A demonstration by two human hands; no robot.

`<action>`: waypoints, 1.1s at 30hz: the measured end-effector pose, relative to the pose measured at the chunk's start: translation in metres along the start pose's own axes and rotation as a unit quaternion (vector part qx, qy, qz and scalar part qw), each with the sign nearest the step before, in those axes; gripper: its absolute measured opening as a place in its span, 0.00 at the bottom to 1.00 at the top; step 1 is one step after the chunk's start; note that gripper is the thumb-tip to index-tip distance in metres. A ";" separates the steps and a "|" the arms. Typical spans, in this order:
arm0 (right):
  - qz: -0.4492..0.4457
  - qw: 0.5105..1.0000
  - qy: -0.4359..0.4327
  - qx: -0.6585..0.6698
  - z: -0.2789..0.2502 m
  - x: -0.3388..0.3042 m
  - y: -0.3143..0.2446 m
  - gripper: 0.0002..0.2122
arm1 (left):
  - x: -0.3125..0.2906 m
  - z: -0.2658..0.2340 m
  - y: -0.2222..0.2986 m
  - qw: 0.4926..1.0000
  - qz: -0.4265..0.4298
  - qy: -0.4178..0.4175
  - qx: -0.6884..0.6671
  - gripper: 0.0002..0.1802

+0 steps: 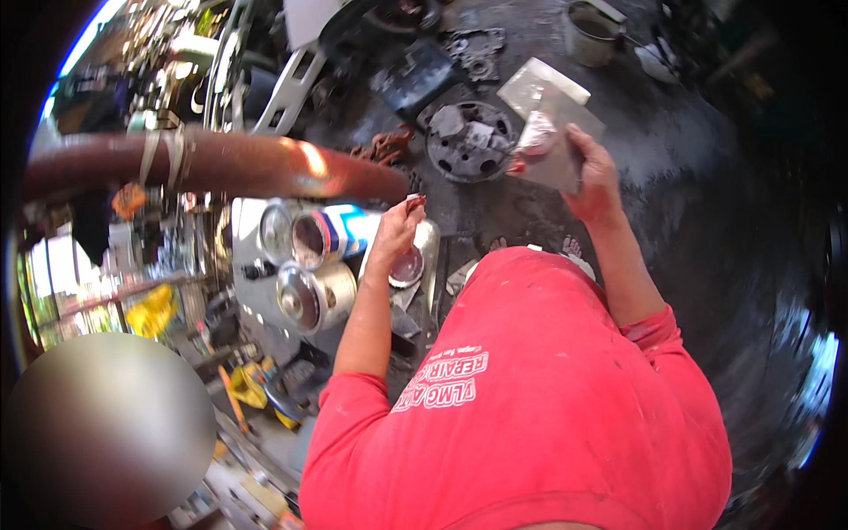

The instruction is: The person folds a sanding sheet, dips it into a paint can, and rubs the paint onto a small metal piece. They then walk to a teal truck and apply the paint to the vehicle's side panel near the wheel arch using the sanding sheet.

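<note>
My right hand (596,181) grips a thin grey flat plate (579,132) by its near edge, thumb on top. A lump of pale pink paste (537,134) lies on the plate, with a bright red smear at its left side. My left hand (396,234) is closed, its fingers pinched around something small with red and white on it, too small to name. It is close to the end of a thick red-brown pipe (265,165) and above several cans. An open can (408,268) with a reddish inside stands beside my left wrist.
A can with a blue label (351,227) and a can with a silver lid (300,298) stand at the left. Beyond my hands, a dusty wheel rim (468,163), metal parts (477,53) and a bucket (594,37) are on the dark floor (698,194). A pale sheet (534,81) lies behind the plate.
</note>
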State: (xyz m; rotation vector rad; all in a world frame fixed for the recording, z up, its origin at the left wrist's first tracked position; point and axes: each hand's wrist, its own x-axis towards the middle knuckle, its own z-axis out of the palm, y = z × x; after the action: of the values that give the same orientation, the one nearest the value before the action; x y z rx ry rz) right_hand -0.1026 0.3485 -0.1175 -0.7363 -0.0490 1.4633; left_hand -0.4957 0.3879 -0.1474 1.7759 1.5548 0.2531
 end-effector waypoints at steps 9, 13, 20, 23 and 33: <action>0.081 0.996 -0.024 0.003 0.012 0.007 0.032 0.15 | -0.080 -0.047 -0.186 0.993 -0.099 0.060 0.034 0.17; 0.098 0.993 -0.025 -0.053 0.030 0.015 0.050 0.16 | -0.085 -0.043 -0.198 0.968 -0.142 0.114 -0.171 0.19; 0.140 0.985 -0.020 -0.101 0.055 0.028 0.081 0.16 | -0.076 -0.039 -0.143 0.830 -0.088 0.146 -0.532 0.19; 0.134 0.983 -0.015 -0.120 0.061 0.031 0.081 0.16 | -0.074 -0.048 -0.116 0.804 -0.060 0.121 -0.578 0.31; 0.109 0.987 -0.005 -0.117 0.042 0.029 0.059 0.16 | -0.061 -0.052 -0.041 0.880 -0.025 0.160 -0.447 0.25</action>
State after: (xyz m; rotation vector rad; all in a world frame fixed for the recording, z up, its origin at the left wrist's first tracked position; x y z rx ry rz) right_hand -0.1686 0.3887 -0.1245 -0.9487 -0.1540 1.6881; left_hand -0.5726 0.3518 -0.1180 0.9785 1.3460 1.0921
